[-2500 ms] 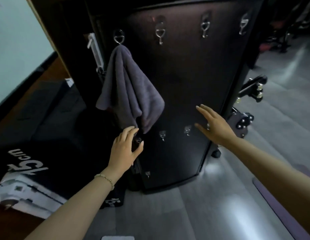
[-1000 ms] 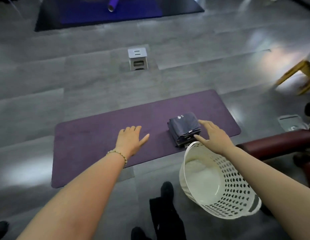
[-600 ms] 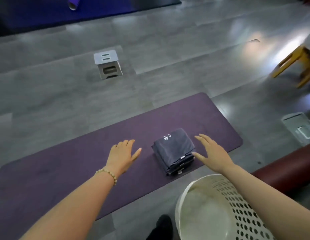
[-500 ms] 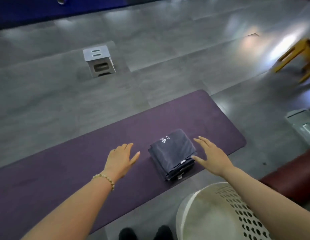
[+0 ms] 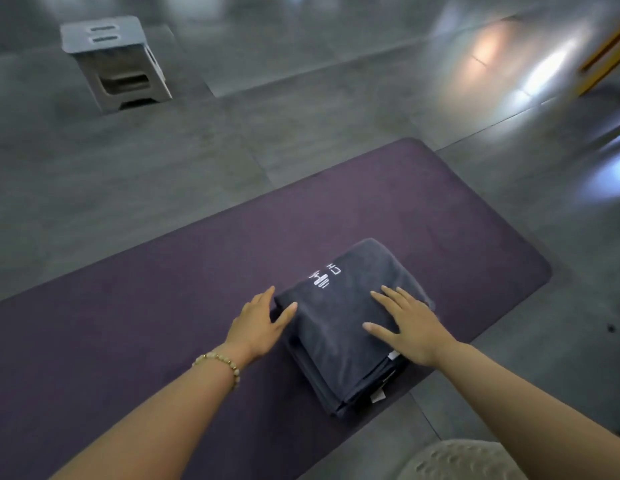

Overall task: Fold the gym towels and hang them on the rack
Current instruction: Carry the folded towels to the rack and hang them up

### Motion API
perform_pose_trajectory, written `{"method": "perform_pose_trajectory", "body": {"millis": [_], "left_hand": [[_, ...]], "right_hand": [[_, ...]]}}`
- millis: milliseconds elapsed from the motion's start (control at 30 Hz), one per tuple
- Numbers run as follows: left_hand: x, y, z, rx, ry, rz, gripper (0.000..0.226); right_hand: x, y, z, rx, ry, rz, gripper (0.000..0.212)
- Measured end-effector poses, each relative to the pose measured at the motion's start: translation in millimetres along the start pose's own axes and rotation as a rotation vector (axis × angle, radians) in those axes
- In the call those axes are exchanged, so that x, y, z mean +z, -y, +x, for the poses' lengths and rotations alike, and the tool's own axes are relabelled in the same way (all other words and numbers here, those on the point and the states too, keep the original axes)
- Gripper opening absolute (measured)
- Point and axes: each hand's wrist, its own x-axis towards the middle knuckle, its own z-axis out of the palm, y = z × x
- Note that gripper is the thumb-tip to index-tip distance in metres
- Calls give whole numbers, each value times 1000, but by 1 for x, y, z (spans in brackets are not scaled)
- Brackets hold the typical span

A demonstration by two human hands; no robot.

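Note:
A stack of folded dark grey towels [image 5: 339,327] with a white logo on top lies on the purple mat [image 5: 163,306]. My right hand [image 5: 410,327] rests flat on the top towel, fingers straight and spread. My left hand [image 5: 260,323] is at the stack's left edge, thumb touching the top towel's corner, fingers straight on the mat side. Neither hand grips anything. The rack is out of view.
The mat lies on a grey tiled floor. A small grey step stool [image 5: 114,62] stands at the far left. The rim of a white perforated laundry basket [image 5: 464,460] shows at the bottom right. A yellow wooden leg [image 5: 603,53] is at the right edge.
I turned from the rack with one hung towel to the mat. Both hands came in from either side of the stack; the right now lies on it, the left touches its edge.

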Motion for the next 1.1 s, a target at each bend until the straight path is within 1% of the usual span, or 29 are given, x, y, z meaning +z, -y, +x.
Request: {"method": "perform_pose_trajectory", "body": {"millis": [33,67,133,233,267,300,333,400,433,500,567,633,700,800,900,967,1000,1033,1100], "left_hand": [[9,7,10,-20,11,-97,74],[16,11,15,-25,12,-195,69],[27,14,18,-18,-40,-321,54],[37,4,15,44,-154,-327,35],[41,-3,12,64,-163,-338,34],[45,-12,9,68,-155,-376,39],[48,-22,5,41,-148,-447,41],[47,-39,0,-53,-134,-648,39],[43,-47,-3,-84,-123,-751,39],[30,-63,-14,-58,-109,-898,37],[9,-82,-34,-4,-96,-983,28],[-17,-100,-61,52,-62,-995,22],[-51,-112,-93,120,-21,-928,22],[-112,-120,-148,199,76,-828,20],[-182,-123,-212,212,105,-719,22],[-232,-121,-258,190,37,-695,21],[-256,-118,-282,172,-24,-694,23],[-278,-115,-306,153,-92,-699,27],[-320,-107,-360,104,-217,-771,32]], "right_hand": [[8,-5,3,-1,0,-20,126],[15,-8,4,-2,-5,-30,129],[24,-13,7,-2,-30,-15,127],[28,-16,7,-3,-34,26,124],[28,-16,8,0,-34,50,122],[26,-15,7,4,-31,79,117],[24,-14,6,12,-29,114,107],[17,-7,5,48,-52,228,76],[11,-4,2,68,-84,334,66],[-5,8,-5,67,-152,572,59],[-31,26,-17,12,-202,695,55],[-62,50,-36,-41,-228,764,52],[-94,75,-61,-103,-201,776,55],[-139,121,-100,-276,-55,653,60],[-183,180,-142,-420,97,574,43],[-210,225,-171,-478,180,515,25],[-221,250,-187,-521,207,490,19],[-230,277,-203,-580,214,481,19],[-242,332,-238,-676,208,475,30]]}}
